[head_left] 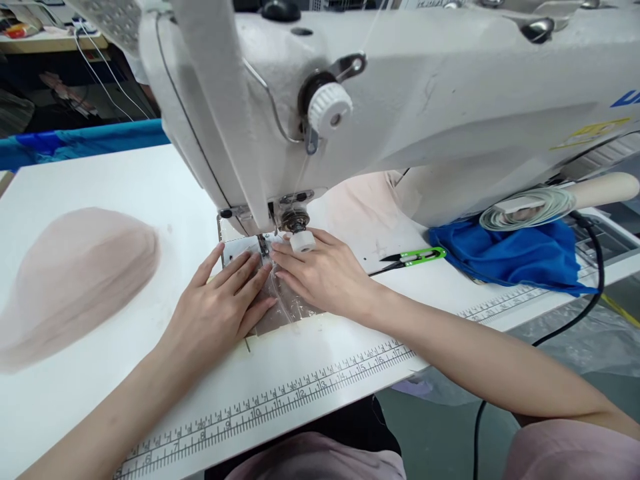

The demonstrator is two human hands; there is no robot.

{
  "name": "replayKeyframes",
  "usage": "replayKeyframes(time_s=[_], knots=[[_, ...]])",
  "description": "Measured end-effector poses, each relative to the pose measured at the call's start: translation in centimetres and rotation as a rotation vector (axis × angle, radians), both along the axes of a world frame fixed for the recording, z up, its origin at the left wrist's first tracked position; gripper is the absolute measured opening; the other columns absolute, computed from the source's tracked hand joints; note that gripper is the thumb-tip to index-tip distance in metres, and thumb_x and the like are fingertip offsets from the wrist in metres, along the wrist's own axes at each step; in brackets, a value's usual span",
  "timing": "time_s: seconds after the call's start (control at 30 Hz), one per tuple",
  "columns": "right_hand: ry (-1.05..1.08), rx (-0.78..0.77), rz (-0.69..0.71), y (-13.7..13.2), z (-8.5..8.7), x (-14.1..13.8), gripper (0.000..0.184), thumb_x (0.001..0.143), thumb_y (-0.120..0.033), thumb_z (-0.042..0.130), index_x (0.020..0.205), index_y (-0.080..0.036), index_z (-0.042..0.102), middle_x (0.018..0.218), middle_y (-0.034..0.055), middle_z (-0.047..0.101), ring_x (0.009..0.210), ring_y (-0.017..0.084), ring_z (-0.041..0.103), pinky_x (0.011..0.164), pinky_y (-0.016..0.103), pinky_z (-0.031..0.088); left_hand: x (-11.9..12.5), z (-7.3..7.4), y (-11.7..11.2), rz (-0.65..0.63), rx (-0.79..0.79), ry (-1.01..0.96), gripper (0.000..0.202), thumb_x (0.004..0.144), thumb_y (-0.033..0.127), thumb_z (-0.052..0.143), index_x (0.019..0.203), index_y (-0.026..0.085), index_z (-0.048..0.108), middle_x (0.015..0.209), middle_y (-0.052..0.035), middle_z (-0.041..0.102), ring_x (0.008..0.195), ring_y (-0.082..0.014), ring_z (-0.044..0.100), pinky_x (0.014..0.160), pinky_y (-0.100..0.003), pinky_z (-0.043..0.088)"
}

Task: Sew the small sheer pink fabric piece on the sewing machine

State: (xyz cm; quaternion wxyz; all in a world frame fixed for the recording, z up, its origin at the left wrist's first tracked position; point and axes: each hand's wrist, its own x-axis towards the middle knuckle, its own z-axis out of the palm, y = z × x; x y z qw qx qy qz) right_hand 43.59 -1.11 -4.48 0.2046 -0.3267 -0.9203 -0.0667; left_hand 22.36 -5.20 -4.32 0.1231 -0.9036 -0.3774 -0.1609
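Note:
My left hand [217,307] lies flat with fingers spread, pressing on thin, sheer fabric [280,313] to the left of the presser foot [263,245]. On the foot's right side my right hand [330,273] rests palm down, fingers stretched forward on the same material. Neither hand grips anything. Above them stands a white sewing machine [280,87]; its needle area is partly covered by my fingers. Behind my right hand, pale pink fabric [363,197] spreads under the machine arm.
A sheer pinkish fabric piece [85,280] lies on the white table [190,180] at left. Green-handled thread snips [420,255] are right of my right hand, beside blue cloth [520,257] and a coil of pale cord [525,207]. A printed ruler [300,397] follows the front edge.

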Motion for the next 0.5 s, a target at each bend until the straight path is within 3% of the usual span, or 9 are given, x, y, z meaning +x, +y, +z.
replayKeyframes(time_s=[0.33, 0.5], knots=[[-0.009, 0.027, -0.009, 0.1, -0.42, -0.05, 0.027, 0.099, -0.024, 0.049, 0.11, -0.012, 0.07, 0.118, 0.0091, 0.073, 0.116, 0.023, 0.062, 0.101, 0.041, 0.046, -0.09, -0.17, 0.06, 0.005, 0.015, 0.008, 0.045, 0.1, 0.037, 0.048, 0.129, 0.005, 0.06, 0.127, -0.018, 0.066, 0.122, -0.0313, 0.061, 0.118, -0.056, 0.03], [0.047, 0.092, 0.051, -0.02, -0.28, 0.18, 0.022, 0.097, -0.02, 0.052, 0.105, -0.012, 0.071, 0.112, 0.0057, 0.075, 0.11, 0.021, 0.064, 0.101, 0.038, 0.044, -0.27, 0.18, -0.54, -0.036, 0.057, 0.005, 0.057, 0.096, 0.048, 0.053, 0.131, 0.003, 0.057, 0.127, -0.0199, 0.066, 0.121, -0.0329, 0.062, 0.117, -0.057, 0.03]])
